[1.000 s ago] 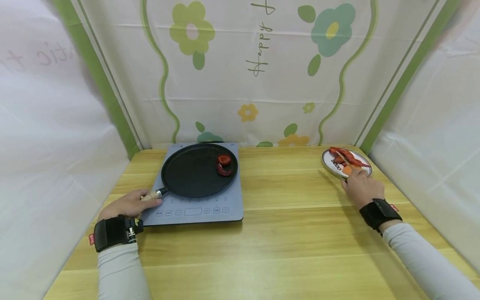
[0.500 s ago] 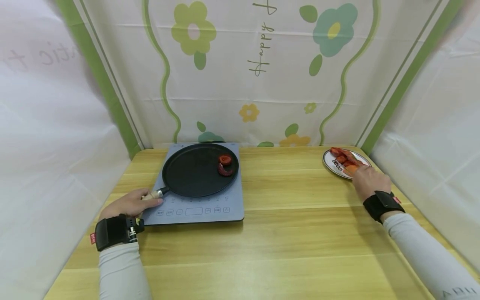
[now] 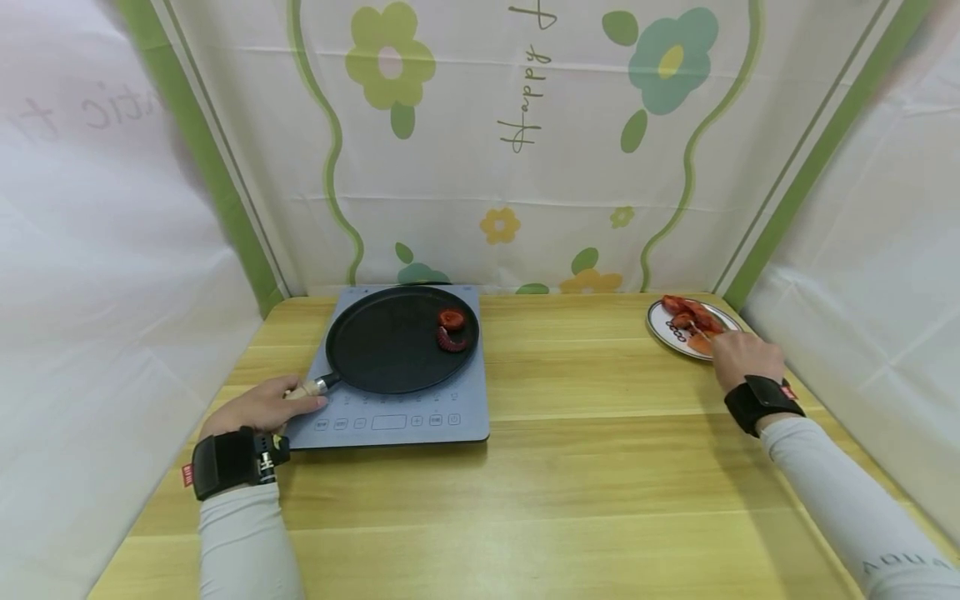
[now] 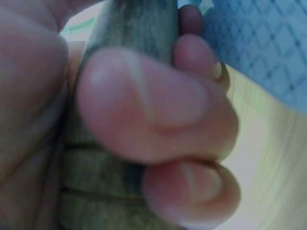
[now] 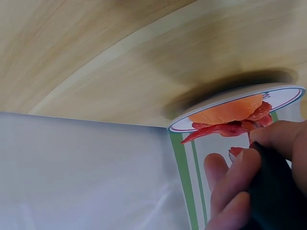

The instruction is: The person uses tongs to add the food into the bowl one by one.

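My left hand (image 3: 262, 407) grips the wooden handle (image 3: 303, 389) of a black flat pan (image 3: 390, 342); close up, its fingers (image 4: 144, 105) wrap the handle (image 4: 134, 28). A red curled octopus piece (image 3: 450, 329) lies at the pan's right side. My right hand (image 3: 738, 358) is at the near right edge of a small white plate (image 3: 658, 329) that carries red and orange food (image 3: 686, 315). In the right wrist view its fingers (image 5: 240, 167) curl round a dark tool (image 5: 271, 191) beside the plate rim (image 5: 192, 125) and an orange slice (image 5: 230, 110).
The pan sits on a grey-blue induction cooker (image 3: 390, 422) at the back left of a wooden table (image 3: 585, 467). White flowered curtains (image 3: 525, 150) close in the back and both sides. The plate stands in the back right corner.
My right hand has slid to the right along the plate's near edge. The left hand and pan have stayed put.
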`<state>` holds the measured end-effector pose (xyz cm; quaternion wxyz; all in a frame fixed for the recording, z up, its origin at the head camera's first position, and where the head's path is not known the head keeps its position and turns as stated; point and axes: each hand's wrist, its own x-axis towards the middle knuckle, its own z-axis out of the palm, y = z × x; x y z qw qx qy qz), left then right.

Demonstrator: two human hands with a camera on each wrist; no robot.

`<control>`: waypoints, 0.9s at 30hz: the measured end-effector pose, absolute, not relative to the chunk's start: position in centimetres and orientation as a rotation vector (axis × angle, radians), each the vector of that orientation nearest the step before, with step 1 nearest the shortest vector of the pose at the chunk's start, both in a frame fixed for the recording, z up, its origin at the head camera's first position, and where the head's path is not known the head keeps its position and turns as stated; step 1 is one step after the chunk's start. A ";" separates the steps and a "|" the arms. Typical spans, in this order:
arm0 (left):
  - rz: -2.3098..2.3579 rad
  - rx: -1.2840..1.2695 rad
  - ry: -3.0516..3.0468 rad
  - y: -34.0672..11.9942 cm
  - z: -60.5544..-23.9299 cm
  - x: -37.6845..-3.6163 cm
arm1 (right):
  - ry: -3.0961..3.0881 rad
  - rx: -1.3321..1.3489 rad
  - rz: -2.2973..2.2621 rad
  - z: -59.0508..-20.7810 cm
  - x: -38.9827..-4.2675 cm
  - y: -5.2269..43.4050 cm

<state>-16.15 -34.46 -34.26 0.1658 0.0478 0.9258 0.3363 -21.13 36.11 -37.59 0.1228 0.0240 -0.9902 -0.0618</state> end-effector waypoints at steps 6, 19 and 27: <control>0.956 0.132 2.645 -34.5 -34.3 -16.2 | -2.914 0.041 -0.183 -37.5 -21.5 35.9; 0.994 0.126 2.625 -34.4 -34.5 -16.1 | -2.866 -0.010 -0.185 -38.7 -23.2 36.2; 0.968 0.118 2.635 -34.4 -34.6 -16.4 | -2.881 -0.020 -0.277 -38.4 -24.4 35.6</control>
